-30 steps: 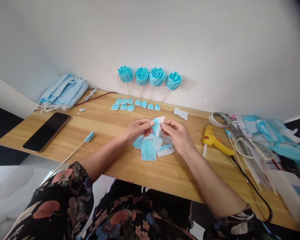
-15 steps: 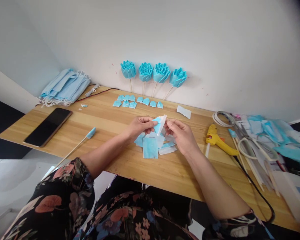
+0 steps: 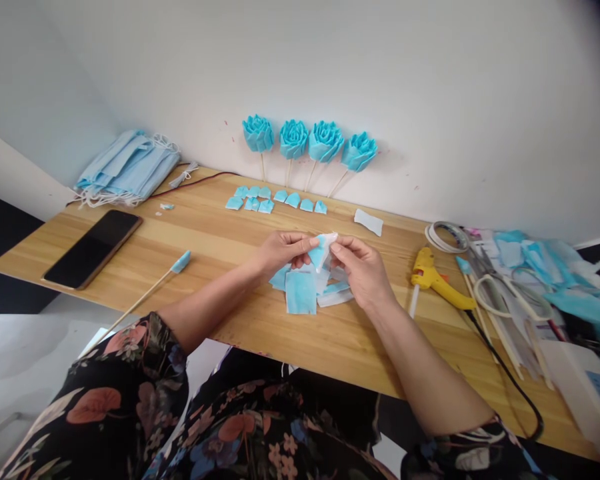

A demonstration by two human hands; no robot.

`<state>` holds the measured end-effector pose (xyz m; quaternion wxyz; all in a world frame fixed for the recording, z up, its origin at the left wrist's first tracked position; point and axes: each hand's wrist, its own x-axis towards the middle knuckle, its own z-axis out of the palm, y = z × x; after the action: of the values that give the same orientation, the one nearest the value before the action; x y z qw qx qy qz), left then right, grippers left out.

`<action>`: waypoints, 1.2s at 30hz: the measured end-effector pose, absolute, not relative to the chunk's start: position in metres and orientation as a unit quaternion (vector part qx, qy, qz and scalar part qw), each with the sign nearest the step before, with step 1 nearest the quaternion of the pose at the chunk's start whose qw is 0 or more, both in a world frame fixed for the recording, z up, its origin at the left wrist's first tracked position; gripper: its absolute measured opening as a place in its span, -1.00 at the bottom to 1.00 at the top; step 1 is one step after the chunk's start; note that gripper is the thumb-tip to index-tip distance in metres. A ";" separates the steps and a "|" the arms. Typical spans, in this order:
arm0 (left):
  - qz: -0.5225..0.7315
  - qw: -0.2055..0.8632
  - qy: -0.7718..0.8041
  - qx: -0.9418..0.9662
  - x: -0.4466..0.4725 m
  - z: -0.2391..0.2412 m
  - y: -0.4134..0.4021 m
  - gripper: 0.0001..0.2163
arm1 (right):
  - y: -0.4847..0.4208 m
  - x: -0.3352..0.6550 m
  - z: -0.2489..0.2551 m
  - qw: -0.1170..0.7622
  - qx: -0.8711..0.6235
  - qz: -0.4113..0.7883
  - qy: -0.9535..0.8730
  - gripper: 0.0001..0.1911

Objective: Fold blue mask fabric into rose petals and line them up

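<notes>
Both hands meet over the middle of the wooden table (image 3: 220,240). My left hand (image 3: 280,252) and my right hand (image 3: 363,270) pinch the same small blue and white piece of mask fabric (image 3: 321,248) between thumb and fingertips, folded to a narrow shape. Just under the hands lies a small heap of cut blue fabric squares (image 3: 301,292). Further back a row of small folded blue petals (image 3: 275,199) lies flat on the wood.
Several blue fabric roses on sticks (image 3: 310,141) lean on the wall. A stack of face masks (image 3: 127,168) and a phone (image 3: 93,247) lie left, with a blue-tipped skewer (image 3: 150,293). A yellow glue gun (image 3: 437,281), scissors (image 3: 500,293) and fabric scraps (image 3: 555,267) crowd the right.
The fabric piece has been folded narrower between my fingertips, and my hands have drawn slightly closer together. The view has shifted a little.
</notes>
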<state>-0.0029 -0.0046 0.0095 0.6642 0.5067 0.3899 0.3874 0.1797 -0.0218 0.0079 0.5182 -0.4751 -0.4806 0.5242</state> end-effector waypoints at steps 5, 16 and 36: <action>0.376 0.678 0.392 0.495 -0.003 0.011 -0.005 -0.72 | -0.022 0.179 0.007 0.513 -0.474 0.532 -0.479 -0.84; 0.379 0.672 0.397 0.497 -0.003 0.009 -0.004 -0.78 | -0.024 0.177 0.009 0.525 -0.477 0.490 -0.507 -0.89; 0.374 0.671 0.411 0.491 -0.002 0.011 -0.005 -0.78 | -0.025 0.179 0.006 0.527 -0.479 0.424 -0.559 -0.90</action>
<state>-0.0021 -0.0050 0.0109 0.6709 0.4909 0.4111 0.3742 0.1787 -0.0247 0.0058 0.5270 -0.4793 -0.5592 0.4241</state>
